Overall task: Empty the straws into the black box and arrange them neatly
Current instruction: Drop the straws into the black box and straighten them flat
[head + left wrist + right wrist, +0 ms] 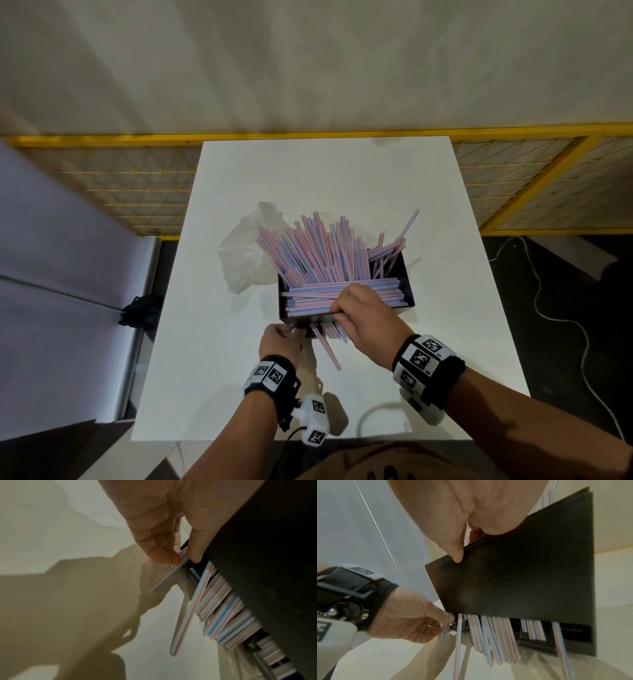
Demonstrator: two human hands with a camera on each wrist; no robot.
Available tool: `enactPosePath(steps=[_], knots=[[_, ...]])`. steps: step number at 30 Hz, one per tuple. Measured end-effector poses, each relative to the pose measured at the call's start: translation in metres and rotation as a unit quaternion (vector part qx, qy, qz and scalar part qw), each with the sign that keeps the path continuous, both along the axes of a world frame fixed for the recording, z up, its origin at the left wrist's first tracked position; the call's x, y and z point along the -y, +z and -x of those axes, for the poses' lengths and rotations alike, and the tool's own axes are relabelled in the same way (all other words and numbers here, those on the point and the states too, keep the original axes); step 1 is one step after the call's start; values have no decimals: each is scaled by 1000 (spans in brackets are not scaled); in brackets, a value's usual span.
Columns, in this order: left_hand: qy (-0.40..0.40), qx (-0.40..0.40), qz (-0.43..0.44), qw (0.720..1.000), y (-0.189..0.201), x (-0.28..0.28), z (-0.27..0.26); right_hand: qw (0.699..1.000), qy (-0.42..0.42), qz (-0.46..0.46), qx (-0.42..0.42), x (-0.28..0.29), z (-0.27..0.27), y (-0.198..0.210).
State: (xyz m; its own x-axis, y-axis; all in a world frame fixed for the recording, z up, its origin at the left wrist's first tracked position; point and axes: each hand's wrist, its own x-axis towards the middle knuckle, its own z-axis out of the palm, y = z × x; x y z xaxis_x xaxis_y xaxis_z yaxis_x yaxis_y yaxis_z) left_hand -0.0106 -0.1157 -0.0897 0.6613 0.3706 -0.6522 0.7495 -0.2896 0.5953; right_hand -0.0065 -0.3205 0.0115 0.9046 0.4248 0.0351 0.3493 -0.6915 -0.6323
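Straws escaping the box
Your right hand (363,308) grips the black box (407,291) wall; left fingers (164,555) pinch stray straws (493,637) — tilt it, more could slip out.

Box (407,274) mid-table (239,377), straws (318,253) in and under it.
Bag (239,260) lies at the box's nine o'clock, touching it; more straws (329,346) stick out at six, between left hand (279,341) and right hand (368,318).

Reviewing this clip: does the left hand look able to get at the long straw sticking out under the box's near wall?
Probably yes. The left hand already pinches straws at the black box near corner, and the long straw lies on bare table just beside it. The right hand sits above, on the box rim, not between them.
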Motion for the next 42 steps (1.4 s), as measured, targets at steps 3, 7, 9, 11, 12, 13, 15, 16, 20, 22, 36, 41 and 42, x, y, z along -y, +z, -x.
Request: enactPosePath(steps=[3,7,9,11,12,13,15,16,20,22,36,41,42], knots=[[-30,-2,-28,999,-1,-3,3,1000,-12,-9,-4,-2,-1,1],[-89,-50,0,995,-10,-2,22,999,-36,-29,3,-7,-2,0],[-81,-67,59,993,-14,2,31,999,-39,-33,2,-8,-3,-1],[-70,-74,112,988,-13,9,34,999,-40,-34,1,-7,-4,-3],[-68,-80,135,985,-10,13,33,999,-39,-34,1,-7,-4,-4],[-61,-81,160,982,-7,17,32,999,-39,-33,1,-7,-3,-5],[-40,-80,208,974,-4,26,29,999,-39,-33,4,-7,-3,-6],[-34,-82,221,971,-3,30,27,999,-39,-34,5,-7,-3,-6],[-42,-76,205,975,-7,33,25,999,-34,-32,7,-6,-2,-5],[-40,-73,209,974,-13,30,28,999,-31,-26,4,-6,-3,-5],[-213,-127,28,968,-3,-50,80,1000,-23,-13,1,-7,-4,-7],[-223,-113,40,968,33,-76,91,1000,-23,-16,-2,-6,-5,-5],[-225,-105,32,968,42,-80,91,1000,-22,-15,-3,-5,-4,-3]])
